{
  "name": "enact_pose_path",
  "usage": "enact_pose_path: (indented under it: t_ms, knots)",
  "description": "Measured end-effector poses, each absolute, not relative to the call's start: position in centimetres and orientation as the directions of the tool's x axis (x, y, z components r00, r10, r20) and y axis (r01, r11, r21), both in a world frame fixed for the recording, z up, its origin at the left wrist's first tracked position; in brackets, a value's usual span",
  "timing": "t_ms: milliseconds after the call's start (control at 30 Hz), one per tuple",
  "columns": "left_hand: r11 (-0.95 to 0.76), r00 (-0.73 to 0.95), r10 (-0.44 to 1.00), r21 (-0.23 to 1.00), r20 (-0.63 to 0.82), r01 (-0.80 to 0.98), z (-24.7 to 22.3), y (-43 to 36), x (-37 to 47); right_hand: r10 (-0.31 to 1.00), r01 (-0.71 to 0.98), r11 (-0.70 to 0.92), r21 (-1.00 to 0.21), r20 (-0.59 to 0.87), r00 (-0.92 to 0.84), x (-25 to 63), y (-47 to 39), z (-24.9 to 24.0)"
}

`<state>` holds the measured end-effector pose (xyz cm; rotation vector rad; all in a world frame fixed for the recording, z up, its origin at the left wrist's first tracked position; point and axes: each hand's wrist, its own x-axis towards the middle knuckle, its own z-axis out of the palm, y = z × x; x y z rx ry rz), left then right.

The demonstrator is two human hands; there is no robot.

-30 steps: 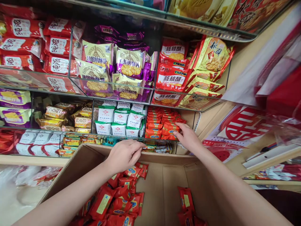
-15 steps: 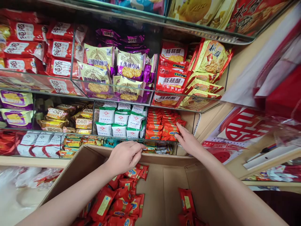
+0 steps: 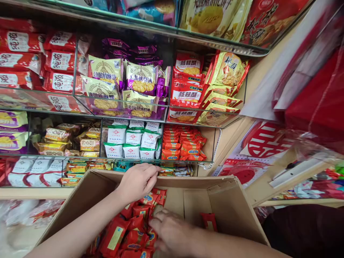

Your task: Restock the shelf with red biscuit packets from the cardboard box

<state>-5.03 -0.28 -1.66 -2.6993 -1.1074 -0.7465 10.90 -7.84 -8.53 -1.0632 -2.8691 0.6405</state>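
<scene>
A cardboard box [image 3: 196, 183] holds many small red packets [image 3: 137, 229], heaped on its left side, with one more [image 3: 209, 221] at the right. My left hand [image 3: 139, 180] rests at the box's far edge with its fingers curled; what it grips, if anything, is hidden. My right hand [image 3: 169, 227] is down in the box at the right side of the heap, touching the packets, and its fingers are smeared by motion. Similar red packets [image 3: 184, 143] stand stacked in a shelf compartment behind the box, right of white and green packets [image 3: 131, 139].
Glass-fronted shelves [image 3: 88, 157] of packaged biscuits span the view beyond the box. Purple and cream packs [image 3: 139, 79] and red walnut shortbread packs [image 3: 186, 95] fill the row above. Red and white bags [image 3: 317, 96] hang at the right.
My right hand has left the red packets on the shelf and come down into the box. My left hand has stayed at the box's edge. The view has shifted slightly right.
</scene>
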Motion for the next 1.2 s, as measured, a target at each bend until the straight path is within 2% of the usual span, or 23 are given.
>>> enact_pose_path:
  t_ms: [67, 100, 200, 267, 333, 433, 533, 667, 833, 933, 1067, 1133, 1200]
  knots:
    - [-0.724, 0.607, 0.619, 0.063, 0.497, 0.687, -1.6, -0.3, -5.0, 0.639, 0.678, 0.522, -0.518, -0.289, -0.713, 9.5, -8.4, -11.0]
    - [-0.724, 0.607, 0.619, 0.061, 0.498, 0.687, -1.6, -0.2, -5.0, 0.653, 0.71, 0.445, -0.546, -0.344, -0.675, 8.9, -8.6, -12.0]
    - [-0.725, 0.611, 0.618, 0.057, 0.494, 0.686, -1.5, -0.3, -5.0, 0.715, 0.778, 0.264, -0.57, -0.426, -0.554, 7.6, -9.2, -14.1]
    - [-0.727, 0.614, 0.616, 0.057, 0.494, 0.684, -1.5, -0.3, -5.0, 0.75, 0.787, 0.19, -0.587, -0.431, -0.502, 7.3, -9.6, -14.9]
    - [-0.725, 0.611, 0.618, 0.057, 0.495, 0.687, -1.6, -0.2, -5.0, 0.787, 0.756, 0.175, -0.631, -0.371, -0.492, 7.2, -10.0, -15.5]
    - [-0.721, 0.609, 0.623, 0.059, 0.491, 0.69, -1.7, -0.2, -5.0, 0.842, 0.597, 0.189, -0.78, -0.185, -0.508, 7.0, -10.6, -15.9]
    - [-0.719, 0.608, 0.629, 0.066, 0.485, 0.691, -1.6, -0.3, -5.0, 0.869, 0.502, 0.118, -0.857, -0.156, -0.47, 6.4, -10.9, -15.7]
    - [-0.716, 0.606, 0.634, 0.067, 0.481, 0.695, -1.6, -0.5, -5.0, 0.867, 0.489, 0.032, -0.872, -0.22, -0.448, 5.7, -10.7, -14.6]
    - [-0.709, 0.603, 0.656, 0.097, 0.454, 0.698, -1.6, -0.5, -5.1, 0.868, 0.612, 0.175, -0.772, -0.172, -0.465, 5.2, -9.4, -13.6]
    - [-0.692, 0.584, 0.701, 0.187, 0.409, 0.698, -1.3, -0.3, -5.2, 0.843, 0.695, 0.284, -0.66, -0.173, -0.509, 4.9, -8.0, -13.4]
    - [-0.629, 0.549, 0.777, 0.404, 0.307, 0.664, -0.3, 0.1, -5.4, 0.837, 0.719, 0.375, -0.586, -0.12, -0.534, 5.7, -6.9, -11.9]
    - [-0.584, 0.547, 0.799, 0.546, 0.252, 0.601, 0.3, 0.1, -5.6, 0.844, 0.703, 0.374, -0.605, -0.091, -0.528, 7.0, -6.8, -10.0]
    - [-0.515, 0.567, 0.801, 0.702, 0.191, 0.491, 0.8, 0.0, -5.8, 0.853, 0.613, 0.366, -0.7, -0.011, -0.522, 8.9, -6.7, -7.4]
